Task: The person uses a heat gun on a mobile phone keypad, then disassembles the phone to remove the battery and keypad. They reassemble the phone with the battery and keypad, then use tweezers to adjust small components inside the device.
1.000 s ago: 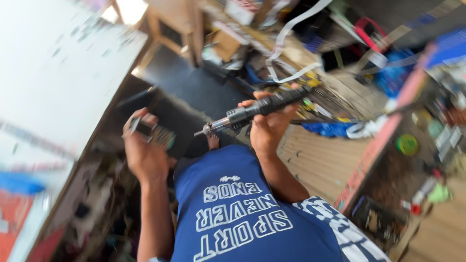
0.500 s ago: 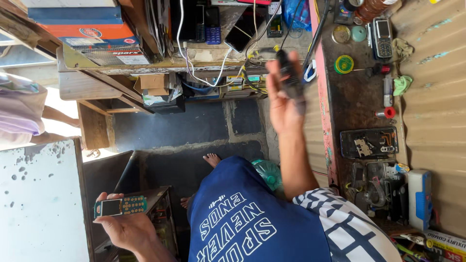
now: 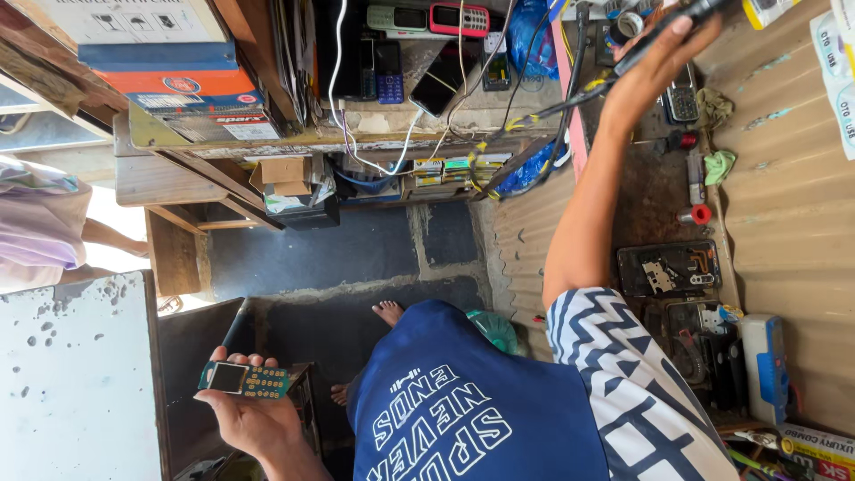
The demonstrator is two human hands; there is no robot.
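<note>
Corrugated metal wall [image 3: 793, 223] at right; dark concrete floor [image 3: 321, 258] centre; cluttered wooden shelf [image 3: 356, 134] upper left; daylight at left

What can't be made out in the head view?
- Black tool in the right hand: its tip is cut off by the top edge.
- Circuit board in the left hand: its underside is hidden by the fingers.
- Opened phone on the bench: its parts are too small to identify.
- Person at the left edge: only a sleeve shows.
</note>
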